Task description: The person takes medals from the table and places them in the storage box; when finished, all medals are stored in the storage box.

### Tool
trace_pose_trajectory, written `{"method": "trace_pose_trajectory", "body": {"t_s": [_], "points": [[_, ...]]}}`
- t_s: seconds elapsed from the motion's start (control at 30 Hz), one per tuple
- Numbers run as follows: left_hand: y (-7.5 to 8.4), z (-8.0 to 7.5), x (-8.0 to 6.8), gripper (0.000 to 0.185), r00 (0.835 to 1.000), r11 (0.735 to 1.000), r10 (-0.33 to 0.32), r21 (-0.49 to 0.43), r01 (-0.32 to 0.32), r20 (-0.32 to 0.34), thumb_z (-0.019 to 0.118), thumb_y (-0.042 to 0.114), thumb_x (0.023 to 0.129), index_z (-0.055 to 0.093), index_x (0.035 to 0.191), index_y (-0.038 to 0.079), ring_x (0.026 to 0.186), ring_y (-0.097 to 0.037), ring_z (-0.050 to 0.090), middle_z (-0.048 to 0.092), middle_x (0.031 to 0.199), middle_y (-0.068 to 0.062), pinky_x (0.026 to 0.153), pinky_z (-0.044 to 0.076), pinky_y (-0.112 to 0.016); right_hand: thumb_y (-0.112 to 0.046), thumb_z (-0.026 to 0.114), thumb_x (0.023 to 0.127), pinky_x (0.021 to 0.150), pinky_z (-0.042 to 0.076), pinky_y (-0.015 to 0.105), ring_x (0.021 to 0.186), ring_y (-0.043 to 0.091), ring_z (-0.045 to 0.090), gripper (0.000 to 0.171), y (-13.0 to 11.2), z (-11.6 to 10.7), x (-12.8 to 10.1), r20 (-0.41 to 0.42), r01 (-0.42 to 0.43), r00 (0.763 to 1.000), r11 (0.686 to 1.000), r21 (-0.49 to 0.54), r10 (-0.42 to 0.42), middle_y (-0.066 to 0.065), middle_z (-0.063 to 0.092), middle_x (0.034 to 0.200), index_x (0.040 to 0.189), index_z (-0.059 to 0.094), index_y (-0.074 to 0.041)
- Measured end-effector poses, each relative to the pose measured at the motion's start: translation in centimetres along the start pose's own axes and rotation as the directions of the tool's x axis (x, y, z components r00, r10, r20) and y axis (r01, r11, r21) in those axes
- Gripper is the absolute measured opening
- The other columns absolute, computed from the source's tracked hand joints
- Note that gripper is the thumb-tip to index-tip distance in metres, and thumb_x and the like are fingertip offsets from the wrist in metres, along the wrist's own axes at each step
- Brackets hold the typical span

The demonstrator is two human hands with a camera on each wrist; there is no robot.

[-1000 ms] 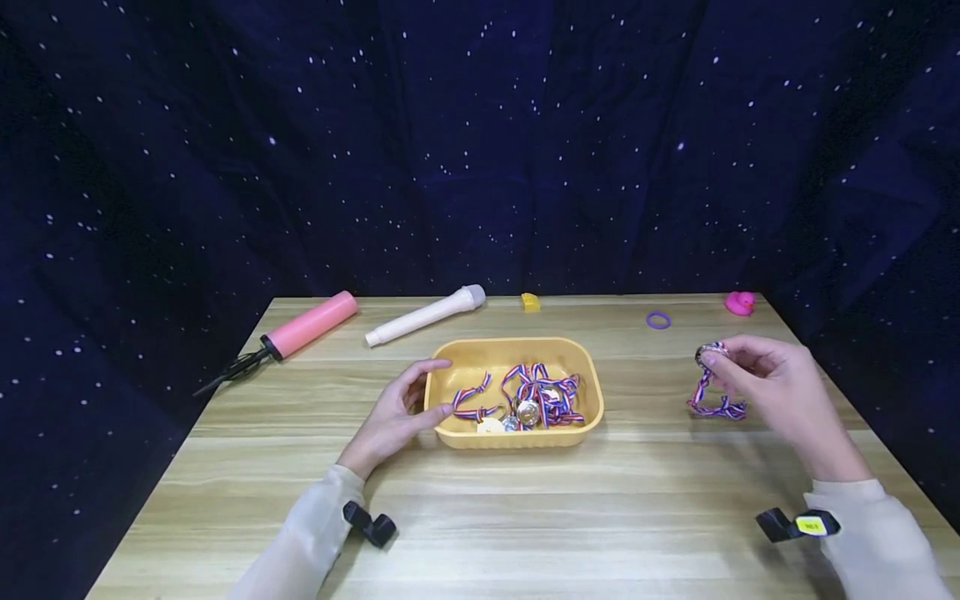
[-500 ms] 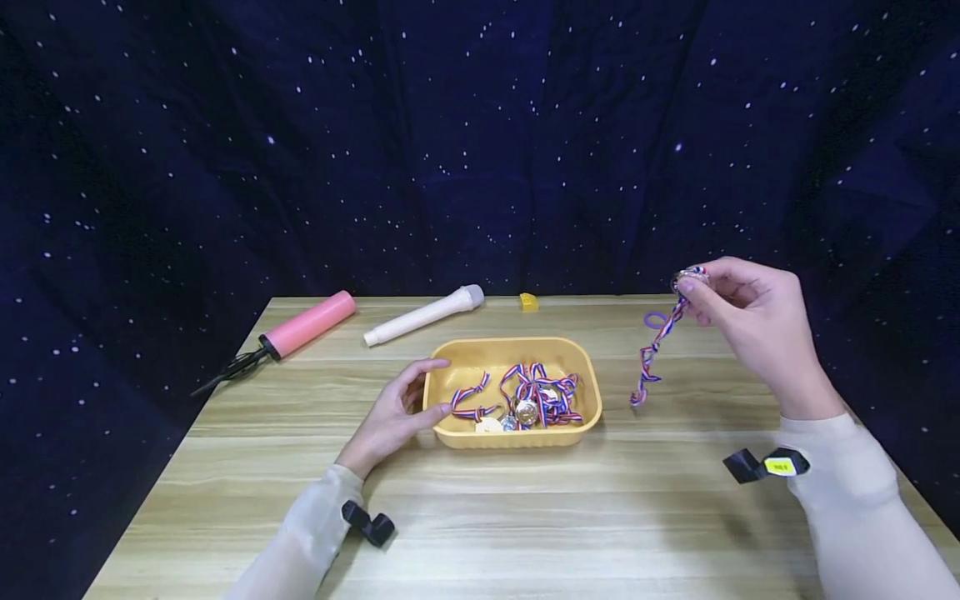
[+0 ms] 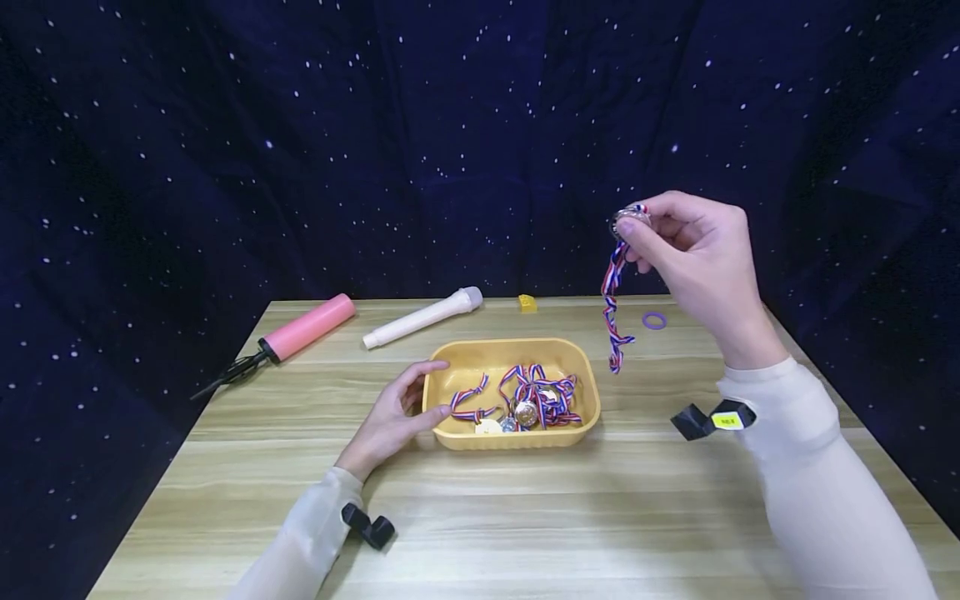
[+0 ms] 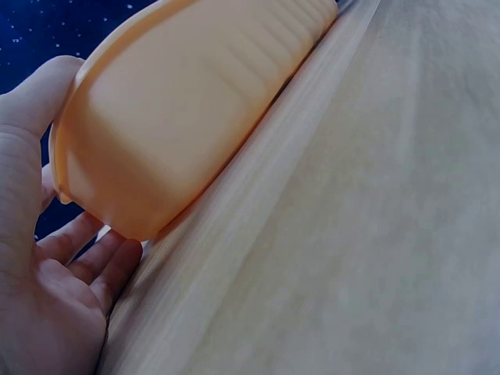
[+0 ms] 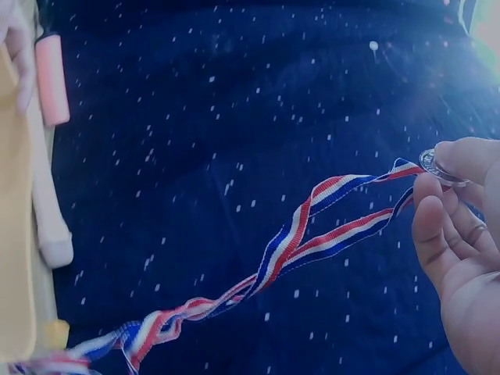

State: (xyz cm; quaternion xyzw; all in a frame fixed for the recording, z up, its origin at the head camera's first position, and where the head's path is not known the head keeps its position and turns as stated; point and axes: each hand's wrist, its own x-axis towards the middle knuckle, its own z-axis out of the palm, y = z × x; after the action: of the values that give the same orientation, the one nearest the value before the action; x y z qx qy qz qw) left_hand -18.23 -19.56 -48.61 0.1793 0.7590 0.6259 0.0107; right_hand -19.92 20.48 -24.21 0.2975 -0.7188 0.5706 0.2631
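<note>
My right hand point(image 3: 705, 258) pinches a silver-coloured medal point(image 3: 631, 222) between thumb and fingers, raised above the table's back right. Its red, white and blue ribbon point(image 5: 289, 234) hangs down, twisted, with its lower end right of the yellow plastic basket point(image 3: 517, 442). My left hand point(image 3: 393, 417) holds that basket by its left end, the thumb over the rim. In the left wrist view the other fingers point(image 4: 82, 254) lie against the basket's end. Several medals point(image 3: 526, 412) with tangled striped ribbons lie inside, mostly toward the right half; some discs are partly covered.
Along the back of the table point(image 3: 525, 533) lie a pink hand pump point(image 3: 311, 328) with a black end, a white toy microphone point(image 3: 423, 317), a small yellow block point(image 3: 527, 303) and a purple ring point(image 3: 654, 321). A dark starry curtain point(image 3: 465, 142) hangs behind.
My right hand has lifted the medal from low over the right side of the table and carried it up and left. The pink duck is now out of sight. My left hand stays put.
</note>
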Motion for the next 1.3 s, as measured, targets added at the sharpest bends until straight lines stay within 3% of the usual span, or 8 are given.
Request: {"method": "trace_pose_trajectory", "body": {"t_s": [0.2, 0.6, 0.77, 0.9, 1.13, 1.3], "points": [[0.0, 0.1, 0.0, 0.067, 1.0, 1.0, 0.006, -0.005, -0.006, -0.001, 0.086, 0.009, 0.097, 0.059, 0.157, 0.018, 0.155, -0.034, 0.05, 0.055, 0.165, -0.011, 0.133, 0.033, -0.054, 0.004, 0.079, 0.1, 0.061, 0.058, 0.022, 0.067, 0.019, 0.068, 0.006, -0.7, 2.4, 1.2, 0.045, 0.037, 0.998, 0.994, 0.103, -0.042, 0.01, 0.079, 0.088, 0.103, 0.08, 0.009], [-0.2, -0.1, 0.0, 0.067, 1.0, 1.0, 0.002, -0.016, -0.002, 0.0, 0.087, 0.01, 0.097, 0.059, 0.156, 0.019, 0.15, -0.037, 0.055, 0.057, 0.162, -0.016, 0.131, 0.036, -0.057, 0.004, 0.079, 0.101, 0.065, 0.063, 0.028, 0.073, 0.022, 0.074, 0.018, 1.7, 7.9, 0.6, 0.228, -0.103, 0.971, 0.99, 0.101, 0.078, 0.012, 0.08, 0.094, 0.118, 0.078, 0.005], [-0.2, -0.1, 0.0, 0.067, 1.0, 1.0, 0.0, -0.01, 0.0, 0.004, 0.087, 0.011, 0.097, 0.059, 0.157, 0.018, 0.149, -0.038, 0.056, 0.057, 0.162, -0.016, 0.131, 0.037, -0.057, 0.01, 0.078, 0.099, 0.066, 0.064, 0.029, 0.078, 0.023, 0.075, 0.033, 3.3, 9.6, -0.7, 0.278, -0.167, 0.953, 0.974, 0.154, 0.12, 0.019, 0.077, 0.096, 0.129, 0.065, 0.005], [-0.2, -0.1, 0.0, 0.067, 1.0, 1.0, -0.003, 0.002, 0.003, -0.002, 0.087, 0.011, 0.096, 0.059, 0.156, 0.019, 0.151, -0.036, 0.055, 0.057, 0.162, -0.013, 0.131, 0.036, -0.056, 0.013, 0.075, 0.099, 0.067, 0.064, 0.03, 0.079, 0.026, 0.076, 0.035, 4.9, 10.5, -2.1, 0.296, -0.218, 0.943, 0.957, 0.191, 0.155, 0.022, 0.077, 0.099, 0.128, 0.056, 0.007], [-0.2, -0.1, 0.1, 0.067, 1.0, 1.0, -0.002, 0.003, 0.002, 0.0, 0.086, 0.01, 0.096, 0.059, 0.157, 0.019, 0.148, -0.037, 0.057, 0.057, 0.162, -0.015, 0.13, 0.038, -0.057, 0.007, 0.078, 0.1, 0.073, 0.069, 0.038, 0.081, 0.035, 0.078, 0.017, 6.8, 11.3, -4.7, 0.327, -0.303, 0.91, 0.947, 0.108, 0.254, 0.02, 0.079, 0.099, 0.115, 0.07, 0.004], [-0.1, 0.0, 0.1, 0.067, 1.0, 1.0, 0.001, 0.004, -0.001, -0.001, 0.086, 0.01, 0.096, 0.059, 0.157, 0.019, 0.149, -0.037, 0.056, 0.056, 0.163, -0.013, 0.13, 0.037, -0.057, 0.0, 0.076, 0.104, 0.079, 0.069, 0.036, 0.086, 0.025, 0.079, 0.014, 8.3, 11.6, -6.3, 0.366, -0.356, 0.867, 0.934, -0.016, 0.337, 0.015, 0.08, 0.101, 0.118, 0.074, 0.0]]}}
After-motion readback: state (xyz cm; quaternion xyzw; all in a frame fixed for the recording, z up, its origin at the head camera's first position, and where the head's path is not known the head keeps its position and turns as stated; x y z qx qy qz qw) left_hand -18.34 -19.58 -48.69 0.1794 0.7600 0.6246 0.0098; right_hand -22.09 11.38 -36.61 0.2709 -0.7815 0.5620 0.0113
